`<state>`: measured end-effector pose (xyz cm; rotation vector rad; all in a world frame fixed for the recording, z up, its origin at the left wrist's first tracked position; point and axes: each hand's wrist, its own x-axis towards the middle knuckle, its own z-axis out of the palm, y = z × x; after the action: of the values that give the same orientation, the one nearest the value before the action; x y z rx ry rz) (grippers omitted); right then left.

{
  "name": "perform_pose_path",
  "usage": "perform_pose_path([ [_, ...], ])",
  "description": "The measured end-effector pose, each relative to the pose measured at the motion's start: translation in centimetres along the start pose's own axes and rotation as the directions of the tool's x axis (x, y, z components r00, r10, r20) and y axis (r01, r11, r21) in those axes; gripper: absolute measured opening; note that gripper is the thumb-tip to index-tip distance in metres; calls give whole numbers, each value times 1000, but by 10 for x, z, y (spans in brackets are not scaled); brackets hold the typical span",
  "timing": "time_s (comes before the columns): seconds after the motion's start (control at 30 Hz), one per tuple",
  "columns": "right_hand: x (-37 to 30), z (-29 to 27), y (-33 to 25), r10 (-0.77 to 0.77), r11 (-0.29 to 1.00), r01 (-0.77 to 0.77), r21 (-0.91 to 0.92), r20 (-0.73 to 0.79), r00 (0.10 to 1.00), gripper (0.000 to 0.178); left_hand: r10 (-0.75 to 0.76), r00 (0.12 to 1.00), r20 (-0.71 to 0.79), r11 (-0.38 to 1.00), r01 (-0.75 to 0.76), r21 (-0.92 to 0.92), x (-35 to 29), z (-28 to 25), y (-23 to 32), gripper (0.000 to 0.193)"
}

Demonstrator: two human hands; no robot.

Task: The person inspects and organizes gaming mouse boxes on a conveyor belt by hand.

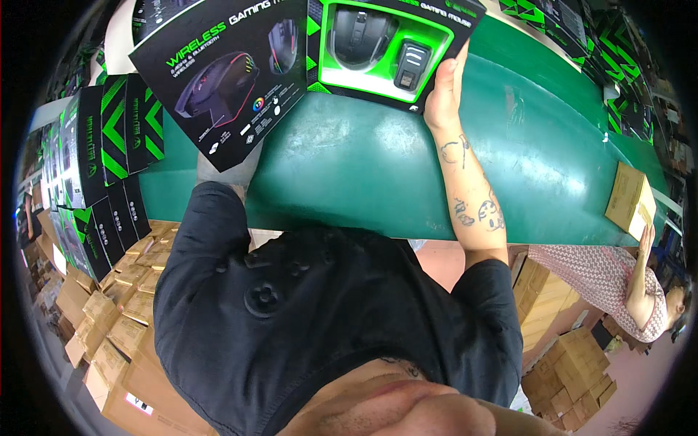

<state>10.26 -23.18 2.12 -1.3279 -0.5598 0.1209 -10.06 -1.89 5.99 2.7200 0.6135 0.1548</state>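
A black and green mouse box (392,91) is held up over the table, its front cover (240,102) swung out to the left like a book. Behind the box's window sit a black computer mouse (358,38) and a small black piece (413,67), possibly a receiver. My right hand (443,93) grips the box's right edge, thumb along its side and the other fingers mostly behind it. My left forearm (227,171) runs up behind the cover, which hides the left hand and its fingers.
The green table (349,174) carries stacked mouse boxes (102,145) on the left and more boxes (618,65) at the far right. Near the right edge, another person's hand (646,243) touches a brown carton (630,200). Brown cartons (120,327) pile up below left.
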Motion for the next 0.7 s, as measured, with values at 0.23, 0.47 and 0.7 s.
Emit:
perform_pose_path([
  [0.23,4,13,-1,-19,999,16,42,69,997,80,93,976,-196,859,-178,-479,88,23,34,41],
  [0.47,30,-27,35,197,980,-196,-25,129,972,69,758,626,183,626,-777,65,123,49,110,93],
  [0.7,47,-30,25,400,916,-400,33,-146,905,38,504,862,-44,805,-451,385,227,59,44,66],
])
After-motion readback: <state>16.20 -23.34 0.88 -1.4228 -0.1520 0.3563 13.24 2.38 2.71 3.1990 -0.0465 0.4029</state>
